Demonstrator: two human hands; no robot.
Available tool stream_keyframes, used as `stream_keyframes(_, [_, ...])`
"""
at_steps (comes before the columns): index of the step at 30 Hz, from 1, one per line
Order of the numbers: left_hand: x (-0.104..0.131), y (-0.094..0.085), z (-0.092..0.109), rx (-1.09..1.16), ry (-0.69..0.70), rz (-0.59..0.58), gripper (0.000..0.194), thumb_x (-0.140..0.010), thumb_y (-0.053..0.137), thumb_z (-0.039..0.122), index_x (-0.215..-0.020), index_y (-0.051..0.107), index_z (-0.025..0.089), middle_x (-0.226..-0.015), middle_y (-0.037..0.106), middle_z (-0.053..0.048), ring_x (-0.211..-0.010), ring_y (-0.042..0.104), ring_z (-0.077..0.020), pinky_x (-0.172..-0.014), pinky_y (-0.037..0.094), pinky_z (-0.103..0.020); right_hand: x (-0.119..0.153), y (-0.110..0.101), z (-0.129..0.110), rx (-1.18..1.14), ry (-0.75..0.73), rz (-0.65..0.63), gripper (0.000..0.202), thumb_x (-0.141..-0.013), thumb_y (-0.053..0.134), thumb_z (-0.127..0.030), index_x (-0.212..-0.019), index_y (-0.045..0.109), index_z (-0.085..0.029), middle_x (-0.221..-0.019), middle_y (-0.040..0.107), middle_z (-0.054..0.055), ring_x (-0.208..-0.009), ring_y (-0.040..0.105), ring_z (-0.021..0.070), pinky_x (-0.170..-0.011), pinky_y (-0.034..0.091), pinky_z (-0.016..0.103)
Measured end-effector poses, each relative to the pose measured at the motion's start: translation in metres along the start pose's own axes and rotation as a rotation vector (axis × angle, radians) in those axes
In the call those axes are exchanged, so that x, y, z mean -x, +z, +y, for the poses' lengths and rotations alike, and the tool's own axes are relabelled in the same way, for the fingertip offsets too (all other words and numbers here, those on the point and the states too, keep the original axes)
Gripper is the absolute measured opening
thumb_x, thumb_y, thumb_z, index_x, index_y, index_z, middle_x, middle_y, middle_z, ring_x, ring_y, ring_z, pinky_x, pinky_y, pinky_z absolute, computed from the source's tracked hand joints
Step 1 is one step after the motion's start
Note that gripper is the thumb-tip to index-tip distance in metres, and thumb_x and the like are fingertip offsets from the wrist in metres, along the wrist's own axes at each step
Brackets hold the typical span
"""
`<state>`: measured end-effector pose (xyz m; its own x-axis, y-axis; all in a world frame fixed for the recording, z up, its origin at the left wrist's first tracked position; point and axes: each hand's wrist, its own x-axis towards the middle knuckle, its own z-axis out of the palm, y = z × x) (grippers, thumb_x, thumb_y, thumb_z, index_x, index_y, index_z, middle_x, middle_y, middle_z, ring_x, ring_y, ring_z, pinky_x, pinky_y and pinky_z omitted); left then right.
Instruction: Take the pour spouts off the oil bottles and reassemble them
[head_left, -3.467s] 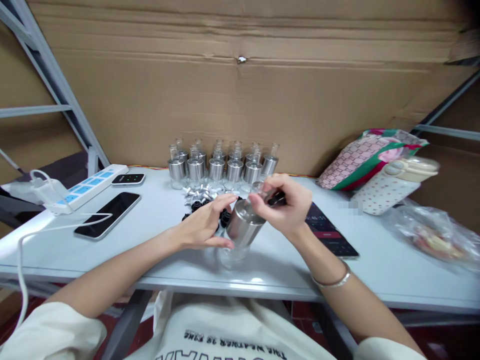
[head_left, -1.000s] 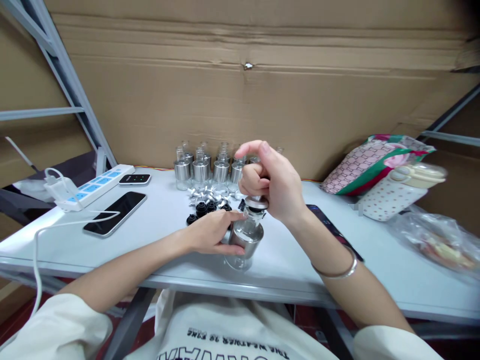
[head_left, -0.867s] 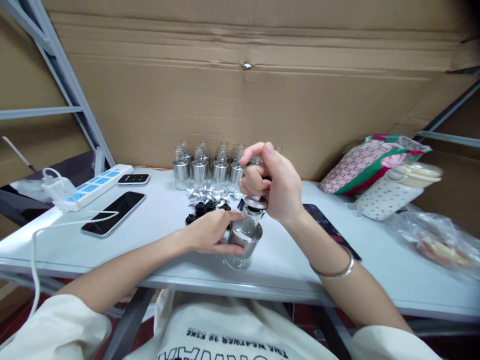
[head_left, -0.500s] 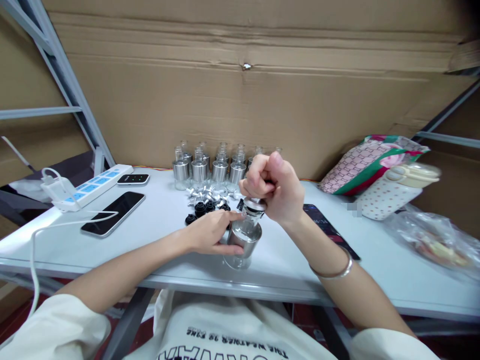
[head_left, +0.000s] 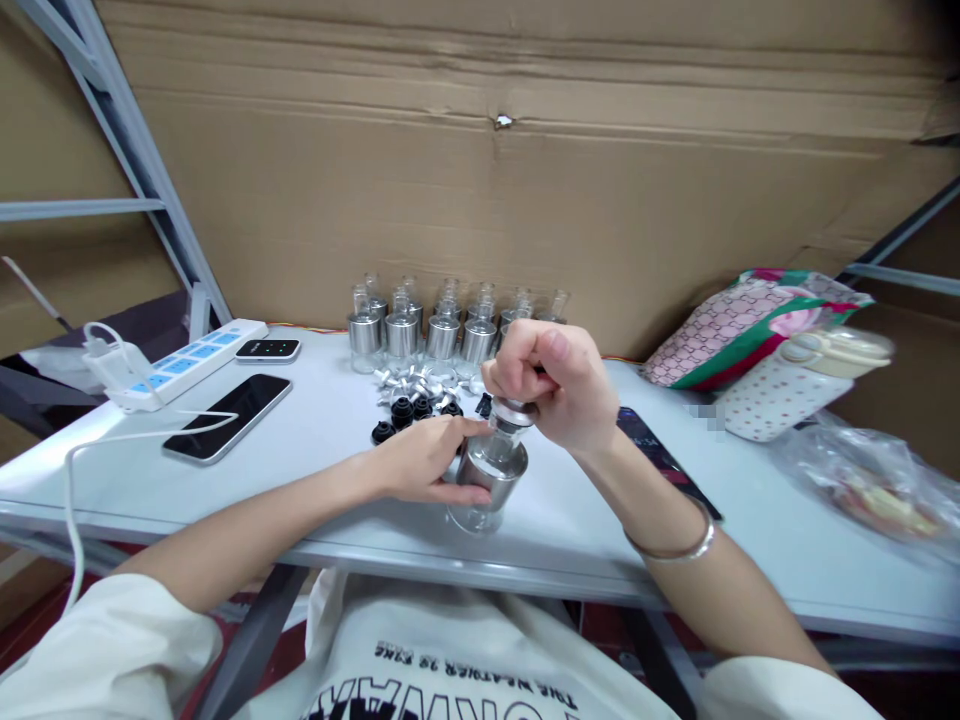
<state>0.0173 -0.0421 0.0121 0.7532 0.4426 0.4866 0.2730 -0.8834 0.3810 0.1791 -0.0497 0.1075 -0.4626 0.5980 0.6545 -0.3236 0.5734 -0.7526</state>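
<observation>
My left hand [head_left: 427, 462] wraps round a glass bottle [head_left: 491, 478] with a brushed-metal sleeve, its thumb on the sleeve and a finger near the neck. The bottle stands near the table's front edge, leaning slightly. Directly above the neck, my right hand [head_left: 559, 385] is curled into a fist round a silver cap [head_left: 514, 412]; the cap's rim shows below the fingers, its upper part is hidden. Just beyond my hands lie black ribbed stoppers [head_left: 402, 412] and a pile of small silver parts [head_left: 420, 384].
Several matching bottles [head_left: 442, 338] line the back by the cardboard wall [head_left: 300, 180]. Left are a power strip [head_left: 199, 360], a phone [head_left: 229, 418] and a small black device [head_left: 268, 349]. Right are another phone [head_left: 660, 460], a patterned pouch [head_left: 720, 335], a dotted flask [head_left: 787, 395] and a plastic bag [head_left: 870, 485].
The view has shifted slightly. My right fist has turned a little and moved slightly right over the bottle's top; my left hand keeps its hold on the bottle.
</observation>
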Motion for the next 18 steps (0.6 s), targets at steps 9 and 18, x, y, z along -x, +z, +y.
stream_keyframes(9, [0.0,0.002,0.0,-0.028,0.005,0.012,0.058,-0.082,0.052,0.059,-0.118,0.041,0.014,-0.096,0.064,-0.012,-0.083,0.064,-0.023,-0.075,0.052,-0.039,0.007,0.001,0.005,0.182,-0.115,-0.03,0.046,-0.088,0.047,-0.055,-0.058,0.051,-0.019,-0.049,0.038,-0.004,-0.043,0.031,0.0089,-0.044,0.022,0.027])
stream_keyframes(18, [0.0,0.002,0.0,-0.012,0.025,0.015,0.059,-0.084,0.048,0.059,-0.119,0.038,0.013,-0.095,0.063,-0.012,-0.08,0.063,-0.0222,-0.073,0.051,-0.037,0.011,0.006,0.007,0.246,-0.169,0.079,0.048,-0.087,0.046,-0.058,-0.056,0.048,-0.021,-0.05,0.039,-0.002,-0.046,0.035,0.0109,-0.046,0.025,0.028])
